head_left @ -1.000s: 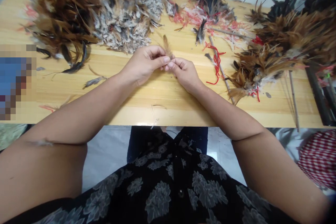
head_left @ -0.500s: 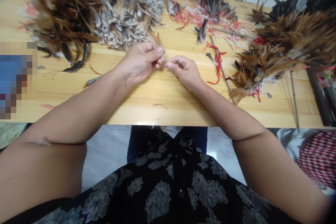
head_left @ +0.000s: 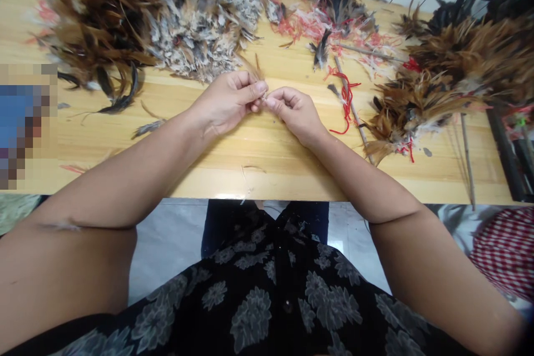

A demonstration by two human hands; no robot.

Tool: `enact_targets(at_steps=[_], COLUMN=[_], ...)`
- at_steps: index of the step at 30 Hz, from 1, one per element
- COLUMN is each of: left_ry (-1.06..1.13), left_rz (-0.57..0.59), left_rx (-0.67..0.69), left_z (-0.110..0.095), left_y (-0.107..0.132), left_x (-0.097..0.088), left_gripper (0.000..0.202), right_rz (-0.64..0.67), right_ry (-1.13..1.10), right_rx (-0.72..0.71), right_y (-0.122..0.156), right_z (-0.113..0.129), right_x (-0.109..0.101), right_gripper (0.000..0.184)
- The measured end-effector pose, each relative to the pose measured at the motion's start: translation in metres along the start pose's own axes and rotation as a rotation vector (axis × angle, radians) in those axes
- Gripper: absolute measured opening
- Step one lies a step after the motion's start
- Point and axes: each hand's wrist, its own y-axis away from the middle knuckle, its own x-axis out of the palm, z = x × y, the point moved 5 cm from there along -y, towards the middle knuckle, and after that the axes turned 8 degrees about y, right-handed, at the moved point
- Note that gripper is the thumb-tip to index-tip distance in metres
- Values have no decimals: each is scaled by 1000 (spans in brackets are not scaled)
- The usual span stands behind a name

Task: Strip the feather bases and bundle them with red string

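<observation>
Now the hands sit closer. The left hand (head_left: 227, 104) pinches a small brown feather (head_left: 257, 68) between thumb and fingers, its tip standing up past the knuckles. The right hand (head_left: 295, 115) is curled into a narrow pinch at the feather's lower end; whether it grips the quill cannot be told. Their fingertips nearly meet, where a small gap showed half a second earlier. Below lies a pale wooden table (head_left: 250, 150). Farther off are a speckled grey feather heap (head_left: 196, 39), a brown feather heap (head_left: 100, 22), loose red thread (head_left: 344, 103) and tawny feather bunches (head_left: 417, 111).
</observation>
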Motion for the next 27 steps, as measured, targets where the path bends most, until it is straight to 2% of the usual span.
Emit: enact_targets(at_steps=[7, 13, 16, 18, 19, 21, 23, 25, 27], left_ry=[-112, -143, -141, -179, -214, -361, -622, -933, -1180], left_rz=[-3, 38, 89, 83, 45, -101, -260, -338, -295], left_rx=[74, 119, 126, 203, 264, 373, 395, 299, 145], left_z=[3, -1, -13, -30, -42, -66, -89, -105, -112], left_y=[0, 3, 1, 0, 0, 5, 14, 22, 28], left_x=[-5, 5, 3, -7, -15, -33, -45, -50, -51], left_gripper=[49, 49, 51, 60, 66, 72, 64, 44, 24], right_rz=[21, 1, -29, -62, -72, -82, -84, -85, -88], right_ry=[26, -2, 12, 30, 31, 18, -4, -20, -24], right_rx=[-5, -4, 4, 12, 12, -1, -27, -49, -60], right_y=[-3, -1, 0, 0, 0, 0, 0, -1, -2], right_z=[-9, -1, 5, 6, 5, 5, 3, 2, -1], right_x=[0, 2, 0, -4, -6, -9, -11, -13, -15], right_gripper=[61, 61, 59, 57, 56, 57, 60, 63, 65])
